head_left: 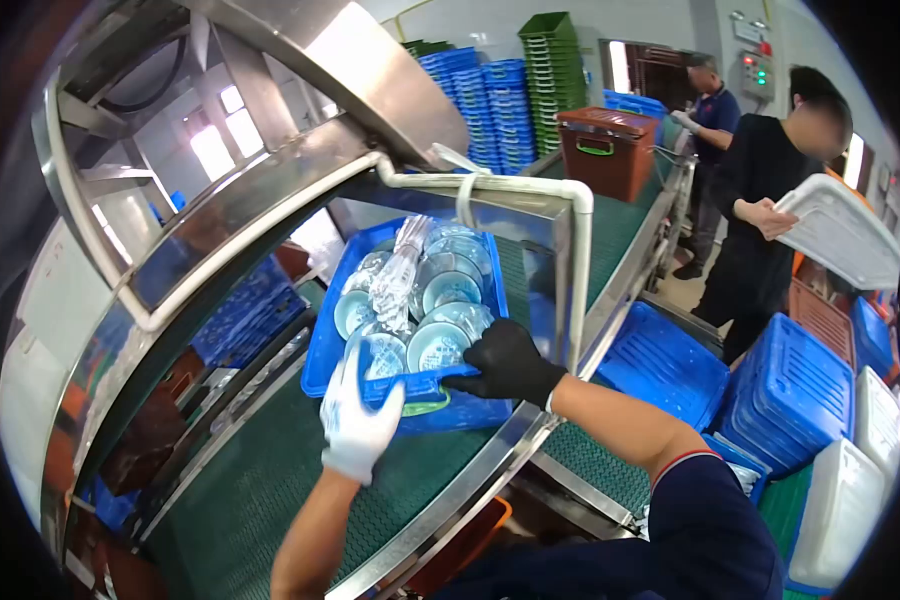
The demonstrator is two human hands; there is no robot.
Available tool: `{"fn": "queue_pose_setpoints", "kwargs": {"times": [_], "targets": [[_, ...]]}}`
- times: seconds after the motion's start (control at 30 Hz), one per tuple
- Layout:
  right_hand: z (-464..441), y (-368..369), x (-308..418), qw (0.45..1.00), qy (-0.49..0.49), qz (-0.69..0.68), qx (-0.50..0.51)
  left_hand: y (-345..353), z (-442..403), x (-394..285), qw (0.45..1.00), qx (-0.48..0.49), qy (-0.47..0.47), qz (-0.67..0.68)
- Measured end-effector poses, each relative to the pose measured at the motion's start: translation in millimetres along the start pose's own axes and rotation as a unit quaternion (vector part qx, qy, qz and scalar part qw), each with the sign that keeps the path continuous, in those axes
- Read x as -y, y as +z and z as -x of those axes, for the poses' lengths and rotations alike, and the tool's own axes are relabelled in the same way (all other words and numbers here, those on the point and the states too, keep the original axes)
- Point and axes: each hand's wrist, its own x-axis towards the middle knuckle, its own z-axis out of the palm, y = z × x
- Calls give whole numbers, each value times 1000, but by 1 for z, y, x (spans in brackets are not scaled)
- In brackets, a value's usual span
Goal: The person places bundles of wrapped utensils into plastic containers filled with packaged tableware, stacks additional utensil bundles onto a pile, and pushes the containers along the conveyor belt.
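Note:
A blue plastic crate [315,362] sits on the green conveyor belt, packed with pale blue-and-white dishes [437,348] in clear wrapping. A bundle of clear-wrapped items [398,275] lies on top of the dishes; their kind cannot be made out. My left hand [358,425], in a white glove, is at the crate's front left rim with thumb and fingers spread apart. My right hand [513,365], in a black glove, grips the front right rim, fingers curled over the edge. A green handle [425,407] shows on the crate's front.
A metal frame with a white pipe [580,260] arches over the belt [260,510]. Further along stands a brown lidded bin [610,150]. Blue lids [795,390] are stacked at right. One co-worker [770,200] holds a white lid [845,232]; another person [712,120] stands behind.

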Motion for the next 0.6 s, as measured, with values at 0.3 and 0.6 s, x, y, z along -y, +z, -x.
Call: {"fn": "queue_pose_setpoints", "kwargs": {"times": [0.3,0.6], "targets": [[0,1,-23,989,93,98,54,21,248,56,971,-5,-228,-77],[-35,40,60,978,167,104,67,32,311,54,937,48,-249,-242]]}}
